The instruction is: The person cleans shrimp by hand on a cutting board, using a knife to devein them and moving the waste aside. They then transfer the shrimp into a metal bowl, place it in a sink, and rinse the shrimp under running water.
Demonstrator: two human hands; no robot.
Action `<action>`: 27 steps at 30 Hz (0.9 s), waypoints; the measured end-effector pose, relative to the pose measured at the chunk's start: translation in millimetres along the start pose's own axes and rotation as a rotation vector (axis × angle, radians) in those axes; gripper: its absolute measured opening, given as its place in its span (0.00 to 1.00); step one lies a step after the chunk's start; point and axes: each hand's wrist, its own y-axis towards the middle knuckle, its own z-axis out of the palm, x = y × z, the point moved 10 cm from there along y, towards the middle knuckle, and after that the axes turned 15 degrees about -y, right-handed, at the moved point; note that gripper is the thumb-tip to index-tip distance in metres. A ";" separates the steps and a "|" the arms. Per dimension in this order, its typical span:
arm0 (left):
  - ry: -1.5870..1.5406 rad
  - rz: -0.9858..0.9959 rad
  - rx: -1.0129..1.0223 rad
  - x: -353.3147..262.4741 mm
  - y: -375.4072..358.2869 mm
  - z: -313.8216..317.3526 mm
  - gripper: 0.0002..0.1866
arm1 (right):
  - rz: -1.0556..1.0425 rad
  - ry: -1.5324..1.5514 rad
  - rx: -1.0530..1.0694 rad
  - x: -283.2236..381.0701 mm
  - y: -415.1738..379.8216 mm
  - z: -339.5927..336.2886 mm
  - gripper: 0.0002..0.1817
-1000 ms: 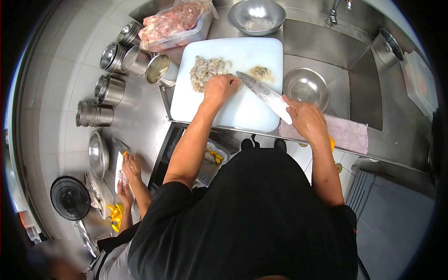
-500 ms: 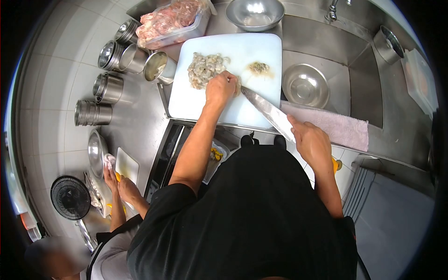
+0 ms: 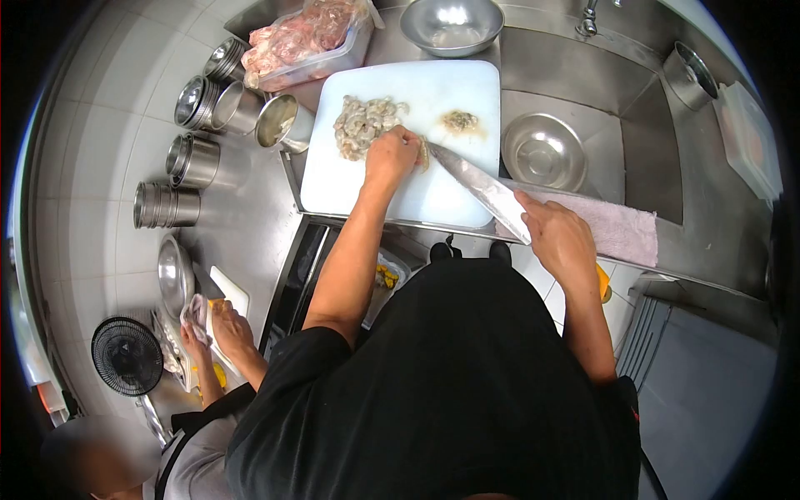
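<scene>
A person's left hand [image 3: 392,154] bears down over a thick white rectangular plastic cutting board [image 3: 442,200], fingers bunched together against a small, greyish, translucent piece of shrimp-like seafood [image 3: 425,157]. The piece lies on the board just to the right of the fingertips, partly covered by them; whether it is pinched or only pressed down cannot be told. The tip of a long, broad-bladed steel knife [image 3: 475,181] meets the board side by side with the piece, its blade slanting back to the right hand [image 3: 560,242], which is closed around the handle with the forefinger stretched along the blade's upper edge. A glistening grey heap of similar pieces [image 3: 362,125] sits just beyond the left hand, to its left, while a small, wet, brownish-grey mound of scraps [image 3: 460,122] rests farther right. Beyond the board's right edge, a round, shiny stainless-steel bowl [image 3: 544,152] stands in the sink, near a folded pale-pink cloth towel [image 3: 612,227].
</scene>
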 end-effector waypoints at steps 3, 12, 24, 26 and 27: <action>0.011 0.007 0.006 1.0 1.7 0.1 0.11 | 0.014 -0.031 0.015 -0.8 5.2 2.9 0.20; 0.247 0.147 -0.064 -16.2 -1.8 0.0 0.11 | 0.020 -0.006 0.003 -0.6 10.9 8.1 0.19; -0.508 0.436 -0.052 6.8 6.7 -34.5 0.05 | 0.070 0.000 0.076 0.5 7.5 16.1 0.21; -0.720 0.316 -0.058 23.0 18.7 -79.6 0.05 | 0.080 0.061 0.086 -6.5 7.0 25.7 0.21; -0.707 0.404 -0.159 19.5 21.4 -110.9 0.05 | 0.106 0.134 0.095 -12.3 6.7 32.3 0.21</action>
